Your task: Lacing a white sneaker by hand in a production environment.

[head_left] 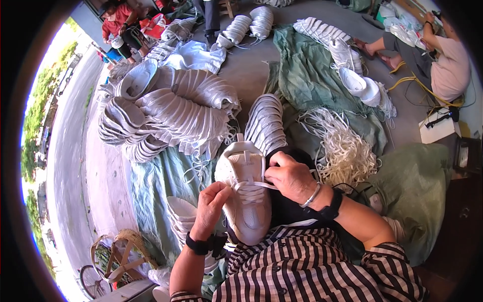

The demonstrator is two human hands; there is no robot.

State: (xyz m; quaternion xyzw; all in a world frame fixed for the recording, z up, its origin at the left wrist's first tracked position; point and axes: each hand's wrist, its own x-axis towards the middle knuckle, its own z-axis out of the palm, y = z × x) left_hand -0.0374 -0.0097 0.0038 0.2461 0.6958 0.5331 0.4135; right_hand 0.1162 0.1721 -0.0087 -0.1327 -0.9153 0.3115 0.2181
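A white lace-up sneaker (249, 214) rests on my lap, its toe toward me and its heel pointing away. White shoelace (257, 184) crosses its lower eyelets in several rows, and the tongue shows bare above them. At the shoe's left edge, my left hand (211, 204) is closed in a pinch on the lace. On the other side my right hand (292, 176) has fingers and thumb pressed together on the lace, beside the upper eyelets. The exact grip of the right fingertips is partly hidden.
Nested shoe uppers (186, 110) are heaped ahead to the left, with another stack (266, 121) just beyond the sneaker. A tangle of loose laces (347, 151) lies to the right on green sheeting (307, 70). One person (448, 65) sits far right, another (121, 25) far left.
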